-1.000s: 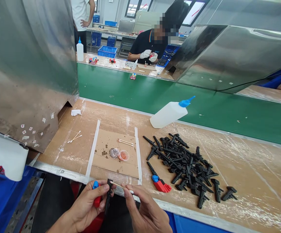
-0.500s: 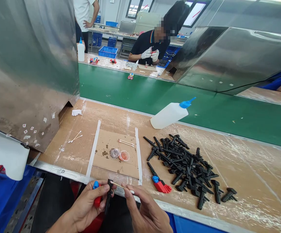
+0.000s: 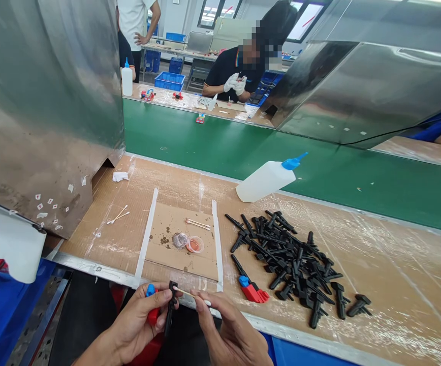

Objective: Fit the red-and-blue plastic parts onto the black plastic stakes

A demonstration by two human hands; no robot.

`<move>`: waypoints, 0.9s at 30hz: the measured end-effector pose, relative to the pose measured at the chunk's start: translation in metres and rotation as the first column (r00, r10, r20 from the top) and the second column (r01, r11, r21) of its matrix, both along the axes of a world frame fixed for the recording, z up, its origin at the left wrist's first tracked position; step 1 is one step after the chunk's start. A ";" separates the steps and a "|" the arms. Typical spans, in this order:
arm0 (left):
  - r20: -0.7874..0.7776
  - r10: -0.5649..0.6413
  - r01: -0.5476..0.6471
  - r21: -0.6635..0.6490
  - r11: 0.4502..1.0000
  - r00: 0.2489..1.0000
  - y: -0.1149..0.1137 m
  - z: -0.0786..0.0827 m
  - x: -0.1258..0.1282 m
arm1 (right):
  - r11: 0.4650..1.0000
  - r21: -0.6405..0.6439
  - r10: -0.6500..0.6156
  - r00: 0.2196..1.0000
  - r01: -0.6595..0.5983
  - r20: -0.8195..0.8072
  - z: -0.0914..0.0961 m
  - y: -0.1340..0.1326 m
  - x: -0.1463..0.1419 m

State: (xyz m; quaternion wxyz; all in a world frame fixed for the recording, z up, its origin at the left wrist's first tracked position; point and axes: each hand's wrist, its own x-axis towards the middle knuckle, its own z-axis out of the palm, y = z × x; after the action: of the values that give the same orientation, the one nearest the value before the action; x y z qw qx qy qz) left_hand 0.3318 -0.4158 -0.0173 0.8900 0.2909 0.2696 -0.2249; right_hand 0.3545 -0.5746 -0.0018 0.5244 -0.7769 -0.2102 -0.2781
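Note:
My left hand point(image 3: 138, 317) is closed around a black plastic toy gun part point(image 3: 170, 312), held upright over the table's front edge. A red piece point(image 3: 153, 316) with a blue top point(image 3: 150, 290) shows between the same fingers; whether it joins the black part is hidden. Pinched in my right hand point(image 3: 233, 328) is a cotton swab point(image 3: 184, 292), its far tip touching the upper end of the black part. Beyond my hands, two small round cups, one silvery point(image 3: 180, 240) and one orange-red point(image 3: 195, 245), sit on a cardboard sheet point(image 3: 167, 264).
To the right lies a heap of black parts point(image 3: 292, 254), with a red-and-blue assembled piece point(image 3: 251, 291) beside it. A white squeeze bottle point(image 3: 266, 181) leans behind. Loose swabs point(image 3: 198, 224) lie around. Past the green belt point(image 3: 213, 142) sits a gloved co-worker point(image 3: 231, 68). A metal panel point(image 3: 49, 101) stands left.
My hands hold nearly the same pose, the swab still on the black part. A small toy and specks on the green belt have shifted left. The co-worker's gloved hands moved slightly.

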 end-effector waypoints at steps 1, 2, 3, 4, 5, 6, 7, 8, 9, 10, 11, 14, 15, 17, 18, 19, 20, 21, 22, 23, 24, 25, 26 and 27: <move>0.006 -0.007 0.007 0.001 1.000 1.000 0.000 0.001 0.000 | 1.000 -0.011 -0.005 1.000 0.005 0.003 0.001 0.000 0.000; 0.012 -0.013 0.013 0.004 1.000 1.000 0.000 0.001 0.000 | 1.000 -0.024 -0.011 1.000 0.011 0.007 0.001 0.000 0.001; 0.014 -0.015 0.015 0.005 1.000 1.000 0.001 0.002 0.000 | 0.999 -0.039 -0.019 1.000 0.019 0.009 0.002 0.000 0.001; 0.014 -0.014 0.014 0.006 1.000 1.000 0.001 0.002 0.000 | 0.998 -0.054 -0.029 0.999 0.030 0.016 0.003 0.000 0.001; 0.014 -0.015 0.015 0.005 1.000 1.000 0.001 0.002 0.000 | 0.997 -0.065 -0.039 0.999 0.040 0.023 0.004 0.000 0.001; 0.017 -0.018 0.018 0.006 1.000 1.000 0.001 0.001 0.000 | 0.996 -0.071 -0.046 0.998 0.048 0.032 0.004 -0.001 0.001; 0.019 -0.022 0.022 0.005 1.000 1.000 0.001 0.001 -0.001 | 0.996 -0.075 -0.049 0.998 0.052 0.039 0.005 -0.001 0.001; 0.022 -0.027 0.027 0.005 1.000 0.999 0.001 0.000 -0.001 | 0.996 -0.079 -0.049 0.998 0.052 0.043 0.005 -0.001 0.001; 0.028 -0.031 0.031 0.006 1.000 0.999 0.001 -0.001 -0.001 | 0.996 -0.082 -0.045 0.998 0.048 0.045 0.005 -0.002 0.000; 0.030 -0.033 0.033 0.008 0.999 0.999 0.001 -0.001 -0.001 | 0.996 -0.082 -0.040 0.998 0.043 0.039 0.005 -0.002 0.000; 0.027 -0.033 0.033 0.007 0.999 0.999 0.001 -0.002 0.000 | 0.996 -0.082 -0.032 0.999 0.034 0.030 0.005 -0.002 0.000; 0.017 -0.026 0.026 0.013 1.000 1.000 0.001 -0.002 0.000 | 0.997 -0.083 -0.010 1.000 0.012 0.025 0.005 -0.003 0.001; 0.014 -0.025 0.025 0.012 1.000 1.000 0.001 -0.002 0.001 | 0.997 -0.083 -0.009 1.000 0.011 0.028 0.005 -0.003 0.001; 0.015 -0.026 0.026 0.009 1.000 1.000 0.001 -0.002 0.001 | 0.997 -0.082 -0.012 0.999 0.015 0.036 0.006 -0.003 0.003; 0.020 -0.028 0.028 0.008 1.000 0.999 0.001 -0.001 0.001 | 0.997 -0.079 -0.014 0.999 0.017 0.036 0.006 -0.003 0.003; 0.027 -0.032 0.032 0.006 0.999 0.999 0.001 -0.001 0.001 | 0.997 -0.079 -0.013 0.999 0.016 0.034 0.006 -0.002 0.003; 0.033 -0.034 0.034 0.004 0.999 0.999 0.001 -0.001 0.001 | 0.997 -0.081 -0.010 0.999 0.013 0.032 0.007 -0.002 0.004; 0.035 -0.035 0.035 0.002 0.999 0.999 0.002 -0.001 0.001 | 0.996 -0.086 -0.007 0.999 0.009 0.031 0.007 -0.002 0.003; 0.033 -0.033 0.033 0.002 0.999 0.999 0.002 -0.001 0.001 | 0.996 -0.090 -0.006 1.000 0.009 0.030 0.007 -0.002 0.003; 0.029 -0.032 0.032 0.001 0.999 0.999 0.002 -0.001 0.001 | 0.995 -0.097 -0.007 0.999 0.010 0.031 0.008 -0.002 0.003; 0.023 -0.031 0.031 0.001 1.000 0.999 0.002 -0.001 0.001 | 0.995 -0.104 -0.008 0.999 0.012 0.032 0.008 -0.002 0.003; 0.020 -0.030 0.030 0.000 1.000 0.999 0.002 -0.001 0.001 | 0.994 -0.108 -0.009 0.999 0.012 0.034 0.009 -0.002 0.003; 0.020 -0.033 0.033 0.001 0.999 0.999 0.002 -0.001 0.001 | 0.994 -0.110 -0.012 0.999 0.016 0.034 0.009 -0.002 0.003; 0.022 -0.036 0.036 0.001 0.999 0.999 0.003 0.000 0.001 | 0.994 -0.109 -0.018 0.999 0.022 0.035 0.010 -0.002 0.003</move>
State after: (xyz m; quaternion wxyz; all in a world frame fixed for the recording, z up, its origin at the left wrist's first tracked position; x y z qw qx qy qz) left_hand 0.3325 -0.4132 -0.0177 0.8886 0.2986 0.2546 -0.2376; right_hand 0.3577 -0.5765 0.0079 0.4743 -0.8017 -0.2264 -0.2847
